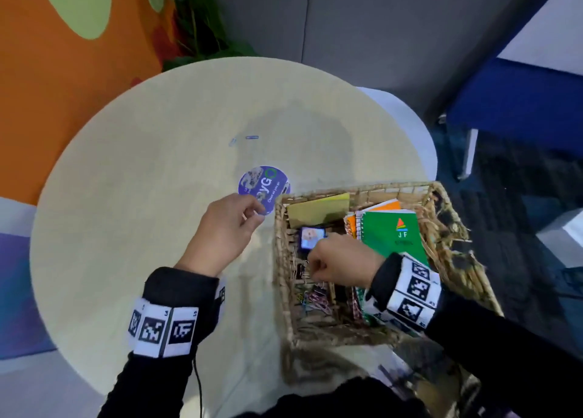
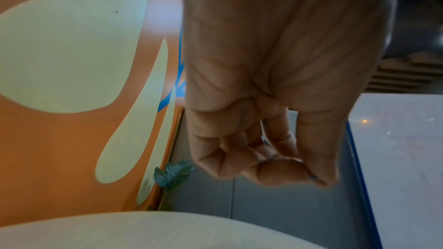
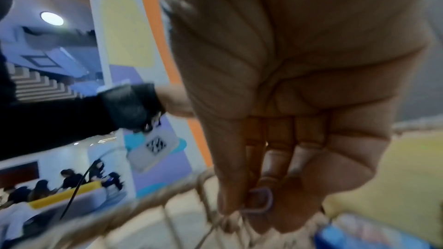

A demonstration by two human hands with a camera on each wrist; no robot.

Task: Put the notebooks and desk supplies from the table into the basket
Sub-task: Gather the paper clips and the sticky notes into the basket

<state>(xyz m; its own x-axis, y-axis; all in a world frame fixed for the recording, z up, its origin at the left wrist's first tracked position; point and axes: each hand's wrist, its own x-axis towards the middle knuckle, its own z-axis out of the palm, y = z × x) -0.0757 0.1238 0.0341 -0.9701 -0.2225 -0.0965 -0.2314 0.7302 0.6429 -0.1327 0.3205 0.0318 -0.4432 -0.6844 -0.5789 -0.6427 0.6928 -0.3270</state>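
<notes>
the right hand's grip point(image 3: 256, 204) is nearly closed, thumb and fingers pinching a small purple paper clip point(image 3: 260, 203) just above the basket point(image 1: 282, 260), over its near left corner where other clips point(image 1: 315, 301) already lie in a heap. the left hand's grip point(image 2: 311, 177) is also pinched shut, thumb against forefinger with the other fingers curled under; something thin and bluish shows between the tips, probably another clip, though it is too small to tell for certain. in the head view that hand hovers just over the counter point(image 1: 142, 197), touching or overlapping the near edge of a round purple sticker point(image 1: 264, 188). two blue clips point(image 1: 246, 139) lie farther out on the counter, well apart from both hands. a clip is light, stiff wire and slick, so it likely wants a fingertip pinch across its flat sides, or a nail under one end to lift it from the smooth top; it could easily slip out or fall through the weave. the sticker looks thin and floppy and lies flat, so peeling up an edge seems the way in. inside the basket stand a green notebook point(image 1: 394, 234), an orange one point(image 1: 353, 225), a yellow pad point(image 1: 318, 211) and a small blue box point(image 1: 312, 238).
</notes>
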